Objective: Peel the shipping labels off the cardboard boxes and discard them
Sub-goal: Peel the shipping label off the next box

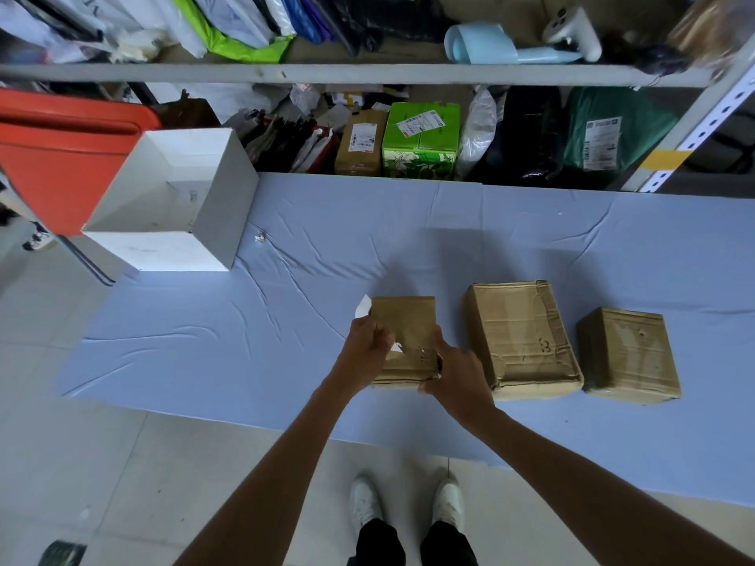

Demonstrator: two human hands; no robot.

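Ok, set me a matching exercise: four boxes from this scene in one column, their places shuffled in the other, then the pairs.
Things:
1. white open box
2. leftmost cardboard box
3. green carton
4. middle cardboard box

Places:
a. below the grey shelf, beyond the cloth
b. between two other cardboard boxes
c. held by the right hand while the left hand grips its label
d. far left corner of the blue cloth

Pairs: 1-d; 2-c; 3-a; 4-b
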